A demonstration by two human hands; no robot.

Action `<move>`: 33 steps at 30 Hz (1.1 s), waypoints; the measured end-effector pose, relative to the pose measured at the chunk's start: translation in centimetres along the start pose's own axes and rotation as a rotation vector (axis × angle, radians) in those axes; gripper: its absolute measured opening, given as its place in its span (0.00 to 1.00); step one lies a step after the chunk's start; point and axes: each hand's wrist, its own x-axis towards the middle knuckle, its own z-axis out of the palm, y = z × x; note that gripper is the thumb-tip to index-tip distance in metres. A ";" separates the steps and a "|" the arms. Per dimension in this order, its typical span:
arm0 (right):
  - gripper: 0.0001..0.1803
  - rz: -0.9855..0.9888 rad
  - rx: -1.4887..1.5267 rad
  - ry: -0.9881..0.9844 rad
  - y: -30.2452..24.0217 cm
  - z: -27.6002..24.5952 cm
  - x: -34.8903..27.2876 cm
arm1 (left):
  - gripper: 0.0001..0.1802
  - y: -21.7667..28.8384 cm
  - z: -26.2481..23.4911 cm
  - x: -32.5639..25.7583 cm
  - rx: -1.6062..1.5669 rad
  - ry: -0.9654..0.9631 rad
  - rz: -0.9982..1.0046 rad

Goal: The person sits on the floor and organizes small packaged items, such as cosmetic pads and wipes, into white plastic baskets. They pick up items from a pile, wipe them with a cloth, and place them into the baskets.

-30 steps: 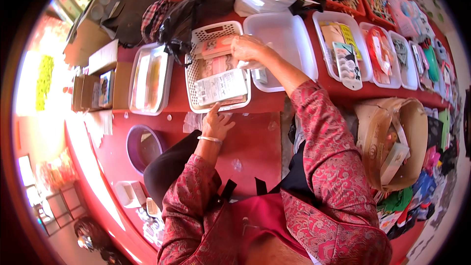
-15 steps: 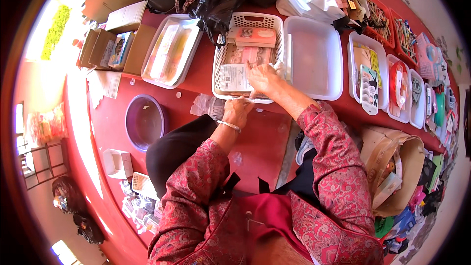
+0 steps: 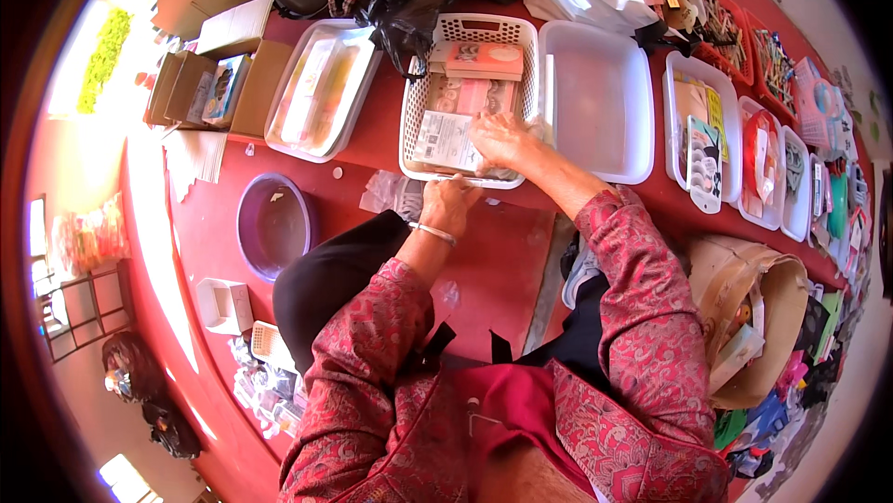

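A white perforated plastic basket stands at the front of the red surface, holding flat packs. Among them are a pink-and-white box at the back and a clear-windowed pink pack in the middle. A white printed pack lies slanted at the basket's front left. Over its right end, my right hand is closed with the fingers bent against the pack; the fingertips are partly hidden. My left hand is closed at the basket's front rim, its fingers curled over the edge.
An empty-looking white tray adjoins the basket on the right. To the left are a lidded tray and an open cardboard box. A purple basin sits lower left, a brown paper bag at right. Black plastic overhangs the basket's back.
The white printed pack has tilted, its face turning slightly. My right index finger, stretched forward before, has bent in toward the pack. My left hand stays at the front rim.
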 end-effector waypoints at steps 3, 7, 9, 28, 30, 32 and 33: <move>0.36 0.137 0.112 -0.166 -0.2 -2.5 -0.7 | 0.10 -1.3 -2.3 1.1 0.364 -0.089 0.281; 0.48 0.099 0.147 -0.237 1.0 -1.0 0.7 | 0.19 0.0 -1.6 1.8 -0.290 0.227 -0.105; 0.49 0.024 0.198 -0.078 1.3 -0.6 0.7 | 0.21 0.3 -1.4 2.0 -0.291 0.259 -0.115; 0.09 0.188 0.236 -0.226 3.4 -4.5 1.6 | 0.23 0.5 -3.0 1.9 -0.003 0.199 -0.137; 0.09 0.189 0.260 -0.251 3.5 -4.5 1.5 | 0.24 -0.1 -3.3 2.1 -0.024 0.161 -0.178; 0.09 0.186 0.282 -0.275 3.4 -4.5 1.6 | 0.25 -1.4 -4.0 2.9 -0.182 0.026 -0.139; 0.09 0.177 0.134 -0.354 3.6 -3.9 1.5 | 0.26 -0.5 -2.6 2.8 -0.351 0.044 -0.269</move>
